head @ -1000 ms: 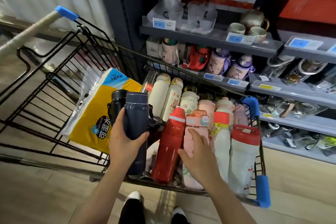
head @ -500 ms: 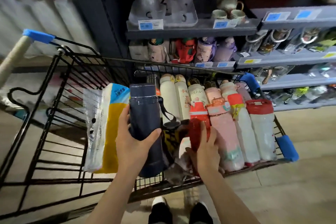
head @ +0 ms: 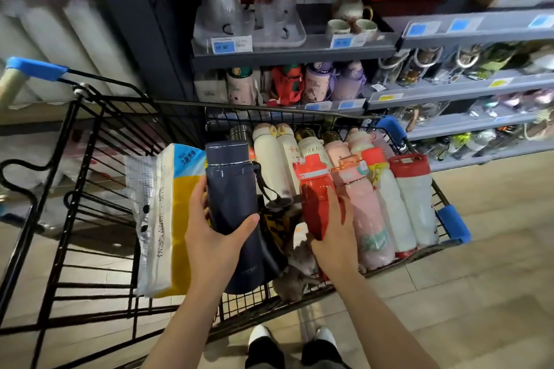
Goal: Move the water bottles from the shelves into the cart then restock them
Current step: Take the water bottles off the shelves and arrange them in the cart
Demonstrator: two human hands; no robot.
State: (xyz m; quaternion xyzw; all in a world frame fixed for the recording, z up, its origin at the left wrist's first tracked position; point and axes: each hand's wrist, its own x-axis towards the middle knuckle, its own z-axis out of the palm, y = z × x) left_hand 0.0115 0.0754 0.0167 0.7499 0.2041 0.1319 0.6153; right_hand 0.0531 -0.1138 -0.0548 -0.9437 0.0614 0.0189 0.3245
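My left hand (head: 214,237) grips a dark navy bottle (head: 229,186) with a black strap, held upright above the black wire cart (head: 90,141). My right hand (head: 332,231) grips a red bottle (head: 314,189) with a red-and-white lid. Beside it in the cart lie a pink bottle (head: 364,213), a white bottle with an orange cap (head: 389,207), a clear bottle with a red lid (head: 415,198), and several cream and pink bottles (head: 269,159) behind. A second dark bottle lies under the navy one, partly hidden.
A yellow-and-white tissue pack (head: 168,219) stands in the cart's left part. Grey shelves (head: 293,52) ahead hold a glass jug set, teacups, children's bottles (head: 317,84) and glass bottles to the right. My feet (head: 293,338) stand on the tile floor behind the cart.
My right hand moved from the pink bottle to the red bottle and took hold of it. The left hand has lifted the navy bottle higher. The view shifted left.
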